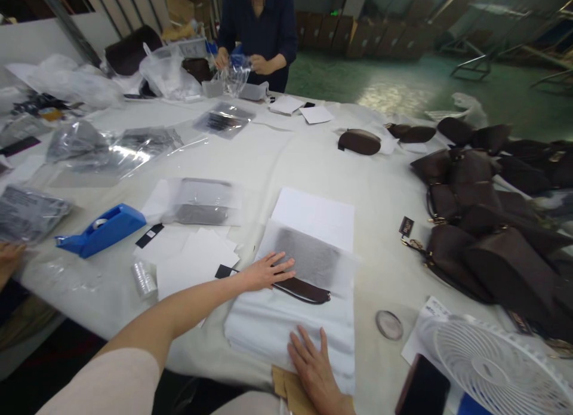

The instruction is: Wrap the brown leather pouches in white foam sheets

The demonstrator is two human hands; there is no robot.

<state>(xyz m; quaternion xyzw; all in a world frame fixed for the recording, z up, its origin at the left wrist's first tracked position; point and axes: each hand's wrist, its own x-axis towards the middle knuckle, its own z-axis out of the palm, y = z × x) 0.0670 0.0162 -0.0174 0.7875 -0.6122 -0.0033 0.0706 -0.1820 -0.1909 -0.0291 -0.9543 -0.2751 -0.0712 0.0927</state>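
Observation:
My left hand (267, 271) lies with fingers spread on the left edge of a grey translucent sheet (308, 257) and beside a dark brown strap (307, 291). The strap sticks out from under the near side of that sheet. Both rest on a stack of white sheets (290, 319). Nearer the table's front edge, my right hand (313, 364) is spread flat on the lower part of the white stack, holding nothing. Just left of my left hand is a black tag (225, 271).
A blue tape dispenser (105, 230) and a tape stack (144, 279) stand left. Brown bags (474, 224) pile up right, above a white fan (496, 367) and phone (423, 386). A person (257, 39) across the table handles clear plastic. Another person's hand shows far left.

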